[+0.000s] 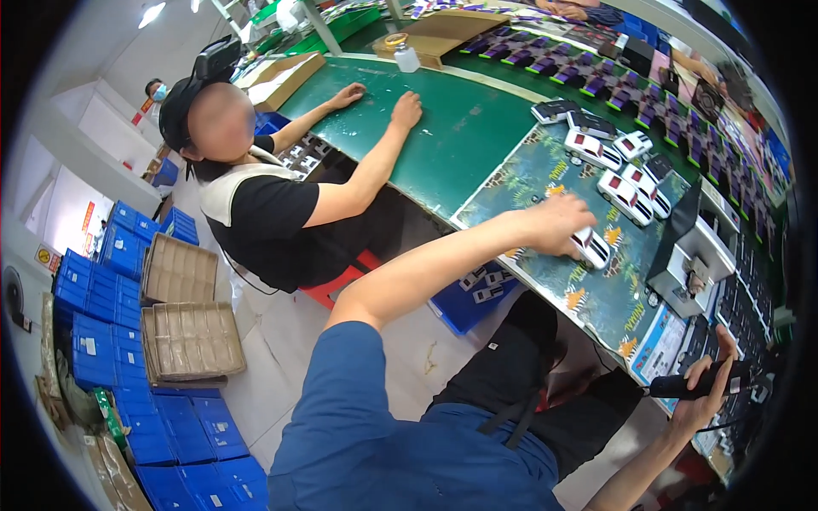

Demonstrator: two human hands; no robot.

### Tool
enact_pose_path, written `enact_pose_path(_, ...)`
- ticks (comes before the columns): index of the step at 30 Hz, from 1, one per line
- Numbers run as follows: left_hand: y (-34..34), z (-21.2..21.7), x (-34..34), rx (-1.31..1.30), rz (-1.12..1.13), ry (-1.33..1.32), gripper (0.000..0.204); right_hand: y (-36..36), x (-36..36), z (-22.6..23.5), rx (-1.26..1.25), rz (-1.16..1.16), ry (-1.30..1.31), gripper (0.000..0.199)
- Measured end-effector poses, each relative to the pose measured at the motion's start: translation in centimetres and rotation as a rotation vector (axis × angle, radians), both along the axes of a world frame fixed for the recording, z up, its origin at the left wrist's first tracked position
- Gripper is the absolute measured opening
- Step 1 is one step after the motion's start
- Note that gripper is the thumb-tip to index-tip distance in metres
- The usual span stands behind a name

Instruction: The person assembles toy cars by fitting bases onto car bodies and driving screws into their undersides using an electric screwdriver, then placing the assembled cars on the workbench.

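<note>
In the head view, the only feed I have, I count two bare hands belonging to the wearer. The left hand (562, 226) reaches across the bench, its fingers bent and closed around one end of a single white toy car (591, 248) with dark stripes. That car sits over the patterned mat (545, 271), near its front edge; from here I cannot tell whether its wheels touch the surface. The right hand (705, 393) is at the lower right, with some fingers wrapped around one black handheld tool (694, 384) and others stretched upward.

Beyond the left hand I count seven more toy cars bunched on the mat's far side: four white cars (626, 198) and three dark cars (555, 111). One grey-and-black fixture (692, 255) stands right of them, between the bunch and the right hand. Behind runs a long row of purple-and-black parts (596, 81), too crowded for me to count.

To the left I see one seated co-worker (273, 200) in a black cap, both hands apart on the green tabletop (460, 128), fingers loosely curled. One small bottle (407, 59) stands near the far edge. One blue bin (464, 317) holding several pale pieces is below the bench, and many blue crates (89, 349) are stacked at far left, beside two visible brown divided trays (192, 341).
</note>
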State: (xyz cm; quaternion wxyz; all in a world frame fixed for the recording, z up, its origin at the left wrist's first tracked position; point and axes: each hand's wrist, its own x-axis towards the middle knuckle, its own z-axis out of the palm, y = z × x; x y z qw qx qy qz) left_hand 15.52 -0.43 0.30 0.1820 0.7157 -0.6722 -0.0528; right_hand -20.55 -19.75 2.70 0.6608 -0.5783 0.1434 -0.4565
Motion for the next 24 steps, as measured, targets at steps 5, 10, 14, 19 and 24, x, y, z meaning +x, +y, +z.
enact_pose_path(5, 0.5, 1.6, 3.1, 0.245, 0.030, -0.144, 0.043, -0.8, 0.8, -0.5, 0.047, 0.053, -0.018, 0.046)
enact_pose_path(10, 9.1, 2.2, 8.9, 0.169, 0.477, -0.379, 0.074, -0.5, 1.6, 0.0, 0.055, 0.049, 0.013, 0.041)
enact_pose_path(14, 11.6, -0.1, 3.5, -0.353, 0.487, -0.120, 0.051, -0.4, 0.8, -0.1, 0.031, 0.073, -0.028, 0.039)
enact_pose_path(19, 6.2, -2.4, -6.4, -0.650, 0.377, 0.312, 0.018, 0.5, -2.0, 0.7, 0.031, 0.125, -0.062, 0.054)
enact_pose_path(24, 1.6, -1.7, -15.1, -0.569, 0.344, 0.634, 0.007, 1.2, -4.1, 3.1, 0.023, 0.206, -0.170, 0.060)
